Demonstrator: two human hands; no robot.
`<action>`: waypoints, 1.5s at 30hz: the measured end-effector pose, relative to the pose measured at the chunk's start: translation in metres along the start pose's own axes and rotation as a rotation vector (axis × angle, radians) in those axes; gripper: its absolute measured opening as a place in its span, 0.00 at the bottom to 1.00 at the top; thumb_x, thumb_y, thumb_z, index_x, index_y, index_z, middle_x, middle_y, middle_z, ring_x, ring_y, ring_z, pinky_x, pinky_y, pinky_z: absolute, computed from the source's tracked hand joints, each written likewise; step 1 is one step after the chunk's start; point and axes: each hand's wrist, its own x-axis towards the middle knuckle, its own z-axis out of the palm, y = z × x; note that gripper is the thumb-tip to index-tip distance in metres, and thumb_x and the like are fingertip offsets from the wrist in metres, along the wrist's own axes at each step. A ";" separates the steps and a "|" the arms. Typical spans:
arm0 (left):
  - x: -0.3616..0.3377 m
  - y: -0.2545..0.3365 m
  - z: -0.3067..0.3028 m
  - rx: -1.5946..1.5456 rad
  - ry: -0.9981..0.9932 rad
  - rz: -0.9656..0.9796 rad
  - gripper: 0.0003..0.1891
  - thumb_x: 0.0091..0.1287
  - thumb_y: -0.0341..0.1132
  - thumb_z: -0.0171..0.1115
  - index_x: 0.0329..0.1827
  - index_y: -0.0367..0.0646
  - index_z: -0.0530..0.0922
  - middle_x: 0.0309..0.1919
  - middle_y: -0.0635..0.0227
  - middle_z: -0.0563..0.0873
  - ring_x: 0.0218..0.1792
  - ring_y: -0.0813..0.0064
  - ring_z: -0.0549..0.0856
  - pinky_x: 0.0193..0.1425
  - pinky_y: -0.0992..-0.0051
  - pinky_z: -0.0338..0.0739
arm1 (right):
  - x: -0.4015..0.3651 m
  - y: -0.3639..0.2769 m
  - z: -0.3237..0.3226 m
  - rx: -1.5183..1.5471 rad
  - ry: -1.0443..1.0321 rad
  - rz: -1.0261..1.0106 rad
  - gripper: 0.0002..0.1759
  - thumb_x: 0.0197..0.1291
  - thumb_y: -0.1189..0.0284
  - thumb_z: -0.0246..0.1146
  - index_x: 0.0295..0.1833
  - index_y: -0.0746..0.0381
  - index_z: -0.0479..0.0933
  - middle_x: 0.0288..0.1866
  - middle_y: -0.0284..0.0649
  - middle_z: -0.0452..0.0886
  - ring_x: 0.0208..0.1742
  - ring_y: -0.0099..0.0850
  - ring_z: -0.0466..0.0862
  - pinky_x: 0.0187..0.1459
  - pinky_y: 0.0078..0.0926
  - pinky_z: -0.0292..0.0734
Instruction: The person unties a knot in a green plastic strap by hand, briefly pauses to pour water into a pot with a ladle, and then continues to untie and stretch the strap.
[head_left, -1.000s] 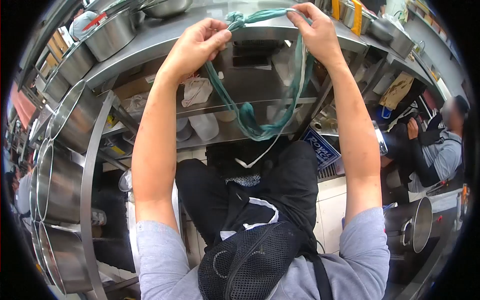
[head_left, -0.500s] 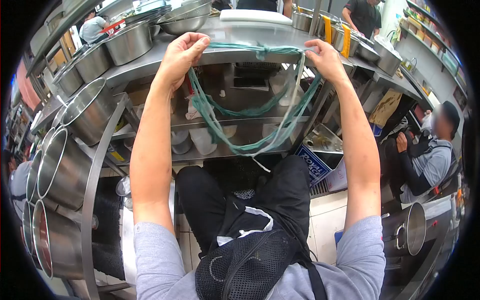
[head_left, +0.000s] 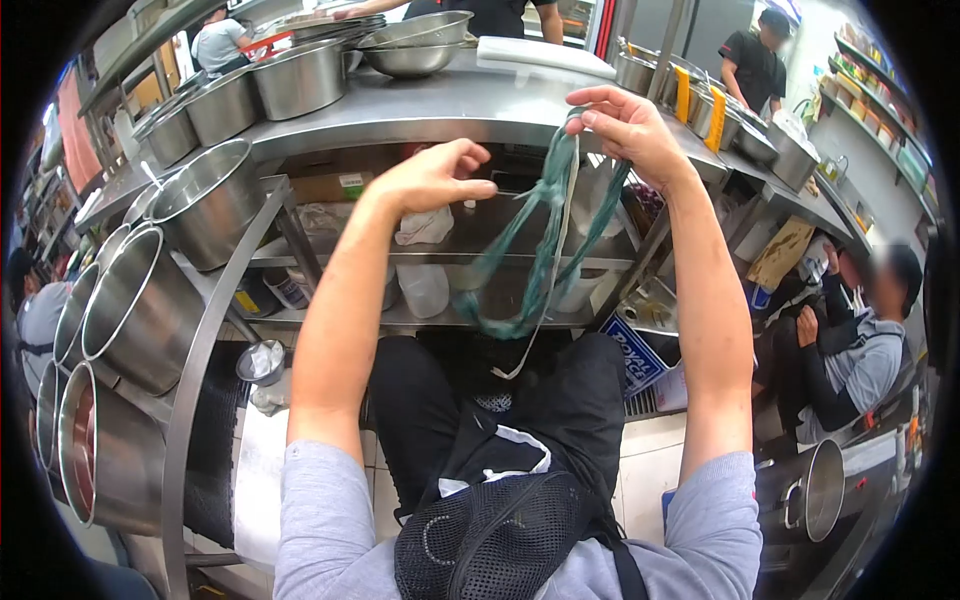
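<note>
A knotted loop of green cord (head_left: 549, 192) hangs in the air ahead of me, its lower strands smeared by motion. From the same bunch trails a thin white string (head_left: 512, 372), its loose end above my lap. Thumb and fingers of my right hand (head_left: 628, 135) pinch the top of the loop just in front of the steel counter's edge. My left hand (head_left: 437, 180) is to the left of the cord, apart from it, with fingers spread from the thumb and nothing in them.
On the steel counter (head_left: 430, 108) stand pots (head_left: 298, 82), metal bowls (head_left: 412, 62) and a white board (head_left: 545, 57). More large pots (head_left: 140, 310) line a rack at left. Containers (head_left: 424, 290) sit on shelves below. Co-workers (head_left: 850, 345) are at right and behind the counter.
My left hand has let go of the cord and moved away, opening. The loop, stretched between both hands before, now dangles from my right hand. The view has shifted slightly.
</note>
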 end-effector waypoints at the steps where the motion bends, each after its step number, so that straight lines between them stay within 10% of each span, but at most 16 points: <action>1: -0.001 0.009 0.006 -0.182 -0.016 -0.019 0.39 0.62 0.50 0.77 0.72 0.39 0.72 0.58 0.54 0.83 0.59 0.68 0.83 0.61 0.68 0.81 | 0.002 -0.005 0.007 -0.015 -0.021 0.005 0.17 0.71 0.75 0.62 0.64 0.63 0.79 0.47 0.36 0.88 0.25 0.09 0.65 0.27 0.09 0.61; 7: 0.003 0.036 0.034 -0.577 0.068 0.080 0.20 0.72 0.41 0.69 0.59 0.37 0.77 0.42 0.69 0.88 0.38 0.81 0.83 0.46 0.75 0.76 | 0.008 -0.011 0.035 -0.014 -0.058 -0.069 0.21 0.66 0.79 0.60 0.64 0.64 0.79 0.49 0.34 0.88 0.32 0.13 0.70 0.35 0.13 0.67; 13: 0.002 0.012 0.037 -0.815 0.137 0.139 0.14 0.75 0.39 0.65 0.54 0.39 0.76 0.44 0.66 0.87 0.44 0.76 0.86 0.54 0.72 0.79 | -0.002 -0.002 0.023 -0.056 -0.042 -0.046 0.18 0.71 0.69 0.65 0.62 0.62 0.80 0.46 0.35 0.86 0.46 0.19 0.83 0.43 0.15 0.72; 19: 0.005 0.012 0.039 -0.898 0.183 0.127 0.11 0.78 0.38 0.62 0.53 0.41 0.74 0.39 0.70 0.83 0.32 0.82 0.77 0.38 0.78 0.75 | -0.012 0.012 0.052 0.125 -0.059 0.130 0.22 0.74 0.57 0.64 0.64 0.60 0.79 0.45 0.31 0.86 0.34 0.19 0.83 0.36 0.14 0.74; 30: 0.002 0.013 0.036 -0.563 0.226 0.101 0.07 0.77 0.32 0.63 0.48 0.42 0.74 0.38 0.75 0.81 0.38 0.87 0.78 0.40 0.81 0.74 | -0.001 0.044 0.075 -0.089 0.019 -0.020 0.14 0.67 0.68 0.72 0.51 0.65 0.81 0.36 0.28 0.85 0.32 0.13 0.78 0.32 0.16 0.73; 34: 0.004 0.009 0.037 -0.669 0.264 0.134 0.07 0.77 0.32 0.61 0.51 0.41 0.74 0.40 0.73 0.82 0.43 0.84 0.80 0.48 0.79 0.75 | -0.004 0.042 0.069 -0.356 0.138 -0.053 0.13 0.64 0.69 0.74 0.45 0.66 0.82 0.36 0.29 0.85 0.34 0.14 0.79 0.36 0.16 0.74; 38: 0.005 0.005 0.033 -0.886 0.303 0.130 0.07 0.79 0.32 0.58 0.54 0.42 0.74 0.41 0.71 0.82 0.44 0.81 0.80 0.53 0.77 0.75 | -0.008 0.041 0.058 0.043 -0.043 0.056 0.13 0.67 0.67 0.72 0.46 0.67 0.82 0.39 0.29 0.84 0.41 0.15 0.78 0.43 0.17 0.74; 45: 0.007 -0.013 0.024 -1.150 0.314 0.142 0.08 0.81 0.36 0.56 0.57 0.45 0.73 0.41 0.71 0.83 0.38 0.81 0.82 0.41 0.76 0.83 | -0.005 0.063 0.033 0.013 0.279 -0.018 0.12 0.75 0.62 0.64 0.48 0.61 0.79 0.35 0.28 0.80 0.39 0.17 0.77 0.46 0.19 0.71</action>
